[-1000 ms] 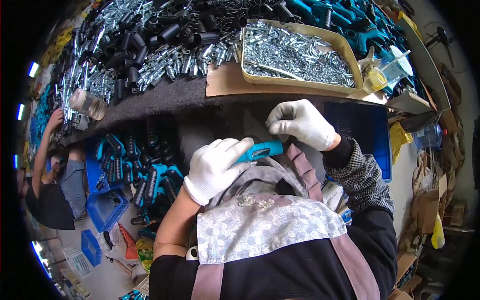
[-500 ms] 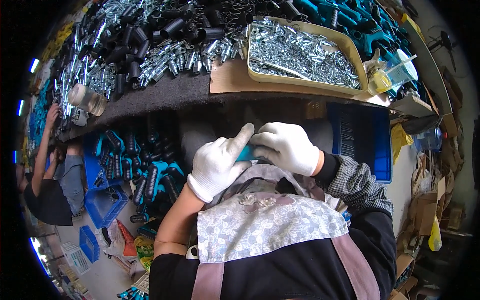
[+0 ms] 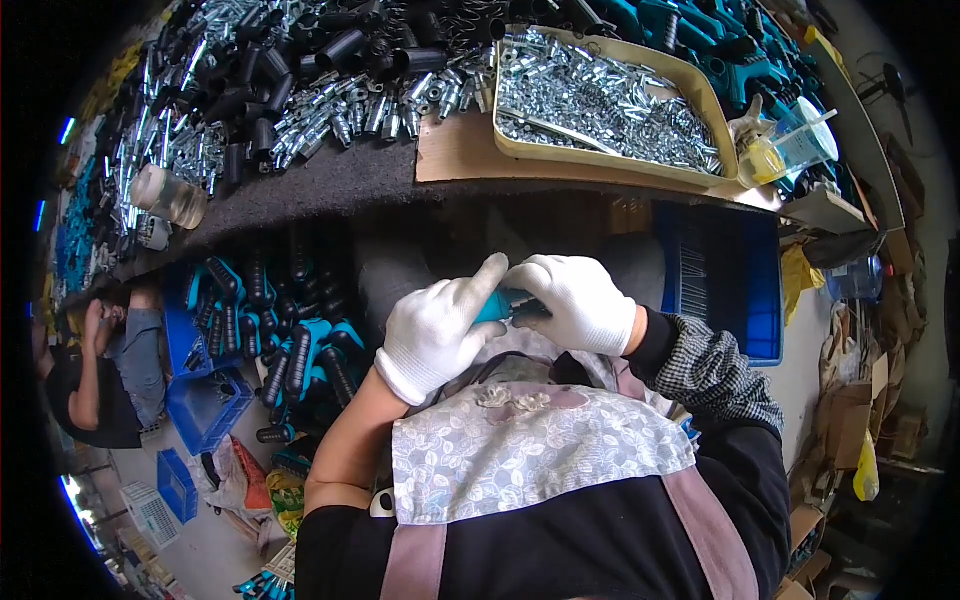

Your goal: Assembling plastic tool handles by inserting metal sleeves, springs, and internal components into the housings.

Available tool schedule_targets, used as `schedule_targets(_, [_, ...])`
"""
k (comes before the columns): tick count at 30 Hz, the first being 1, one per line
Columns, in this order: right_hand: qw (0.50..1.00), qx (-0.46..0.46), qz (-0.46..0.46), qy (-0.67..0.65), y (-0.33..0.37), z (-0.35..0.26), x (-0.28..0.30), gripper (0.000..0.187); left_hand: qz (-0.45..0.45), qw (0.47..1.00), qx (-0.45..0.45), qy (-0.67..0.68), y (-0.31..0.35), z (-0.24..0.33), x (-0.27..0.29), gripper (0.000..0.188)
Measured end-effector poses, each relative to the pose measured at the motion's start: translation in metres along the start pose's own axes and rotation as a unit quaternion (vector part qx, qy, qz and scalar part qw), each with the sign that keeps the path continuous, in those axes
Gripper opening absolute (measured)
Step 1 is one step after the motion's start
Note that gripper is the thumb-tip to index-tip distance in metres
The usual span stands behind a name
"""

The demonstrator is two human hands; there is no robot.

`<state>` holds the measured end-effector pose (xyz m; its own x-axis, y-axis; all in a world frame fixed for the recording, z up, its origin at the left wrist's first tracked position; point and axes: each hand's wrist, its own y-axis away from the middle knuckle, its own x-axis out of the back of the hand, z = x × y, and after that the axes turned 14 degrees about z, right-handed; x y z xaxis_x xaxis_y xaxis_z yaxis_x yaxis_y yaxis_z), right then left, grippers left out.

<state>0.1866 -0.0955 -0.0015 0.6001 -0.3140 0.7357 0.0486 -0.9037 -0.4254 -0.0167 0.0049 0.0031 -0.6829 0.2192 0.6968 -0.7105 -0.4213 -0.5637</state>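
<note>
In front of my lap, both my hands wear white knit gloves and hold a teal plastic part point(image 3: 493, 307), mostly hidden by the fingers. My left hand point(image 3: 432, 328) is closed round its left side, with the index finger stretched along it and the thumb below. Curled over its right end is my right hand point(image 3: 580, 303), fingertips pressed at the opening where a dark bit shows. Whether a small piece sits between those fingertips cannot be made out. Beyond my hands is the bench edge with a tan tray point(image 3: 610, 168) full of small metal pieces.
Piles of metal shafts point(image 3: 320, 125), black sleeves point(image 3: 345, 48) and teal housings point(image 3: 755, 75) cover the bench. A clear jar point(image 3: 168, 197) lies at its left. Black-and-teal tool bodies point(image 3: 300, 360) fill the lower left. A blue bin point(image 3: 765, 290) stands right. A co-worker point(image 3: 100, 395) sits far left.
My right hand has tilted and its fingers have shifted on the teal part, exposing more of its end. My left hand stays put. The co-worker's arm has drawn back from the bench.
</note>
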Motion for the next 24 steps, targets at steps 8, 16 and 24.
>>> schedule_targets(8, [0.996, 0.084, 0.007, 0.012, -0.0063, 0.0065, 0.0028, 0.052, 0.009, 0.999, 0.034, 0.025, 0.0051, 0.0035, -0.0062, 0.081])
schedule_targets(16, [0.991, 0.122, 0.039, 0.038, -0.0053, 0.0081, 0.0002, 0.047, -0.021, 0.999, 0.029, 0.008, -0.0017, 0.0025, -0.0008, 0.081])
schedule_targets(24, [0.994, 0.105, 0.008, 0.032, -0.0015, 0.0094, -0.0030, 0.048, -0.065, 0.989, 0.121, 0.050, 0.0044, 0.0041, -0.0068, 0.085])
